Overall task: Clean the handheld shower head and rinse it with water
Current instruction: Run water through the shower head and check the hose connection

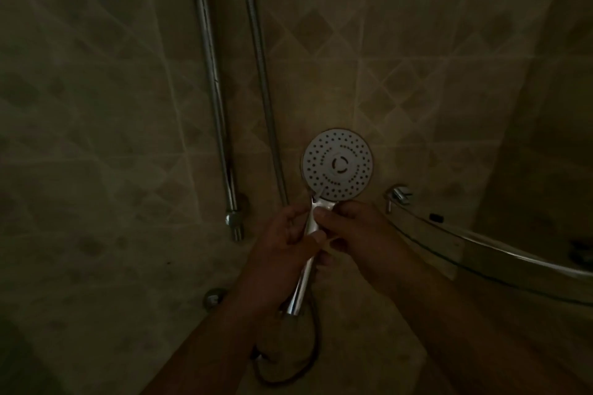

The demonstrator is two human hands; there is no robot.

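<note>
The handheld shower head [337,164] has a round white face with many small holes, turned up towards me, and a chrome handle running down to a dark hose [316,340]. My left hand [279,245] grips the handle from the left. From the right, my right hand [353,231] pinches the neck just below the face, its thumb on a small pale thing I cannot make out. The light is very dim.
A chrome riser rail [213,86] and a metal hose [261,74] run down the tiled wall at the left. A curved glass shelf with a chrome bracket [399,194] juts out at the right. A round wall fitting [214,297] sits low left.
</note>
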